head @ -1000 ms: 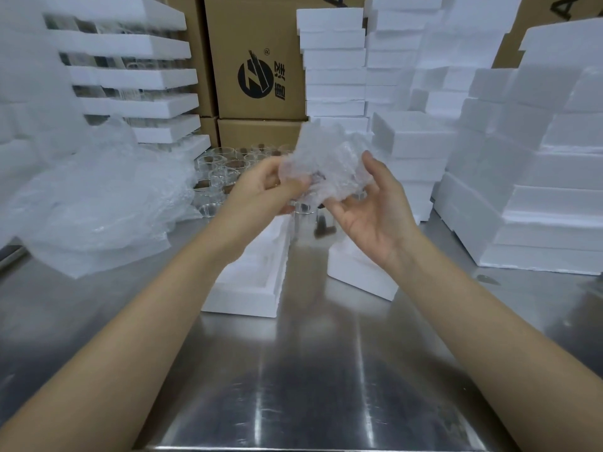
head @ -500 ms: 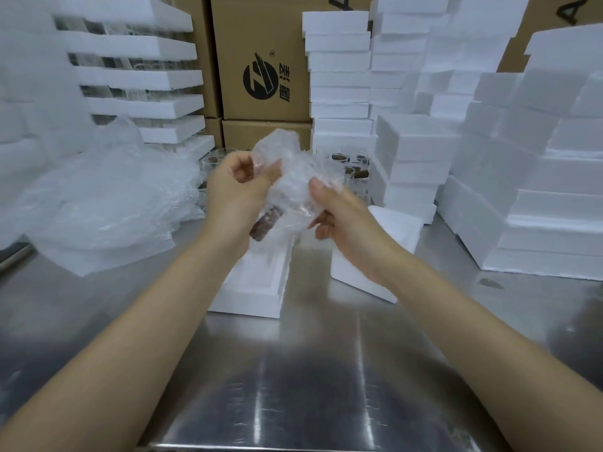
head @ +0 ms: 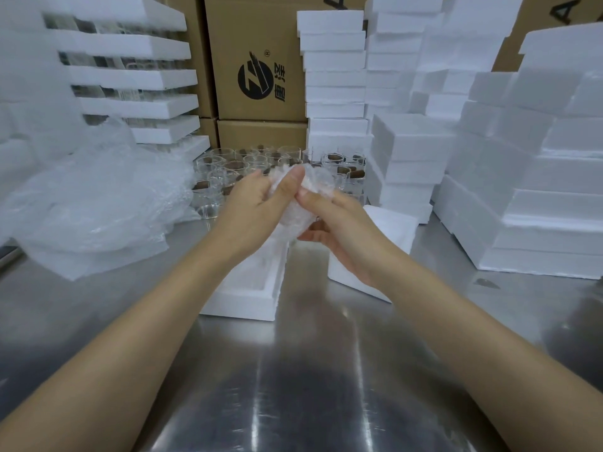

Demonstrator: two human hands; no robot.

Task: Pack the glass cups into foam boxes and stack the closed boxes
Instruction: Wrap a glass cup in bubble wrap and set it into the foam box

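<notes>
Both hands hold a glass cup wrapped in bubble wrap (head: 306,194) above the table. My left hand (head: 251,207) grips its left side, thumb on top. My right hand (head: 339,223) cups it from the right and below, thumb pressed on the wrap. Under the hands lies an open foam box (head: 248,295), its hollow empty as far as I see. A second foam piece (head: 388,233) lies right of it, partly behind my right wrist. Several bare glass cups (head: 261,164) with brown parts stand behind the hands.
A heap of bubble wrap (head: 98,197) covers the left of the steel table (head: 293,386). Stacks of foam boxes (head: 522,177) fill the right and back. Foam trays with glassware (head: 130,76) stand back left. Cardboard cartons (head: 257,60) rise behind.
The loose sheet of wrap has been folded tightly round the cup. Both hands have closed in on the bundle and come together above the open box.
</notes>
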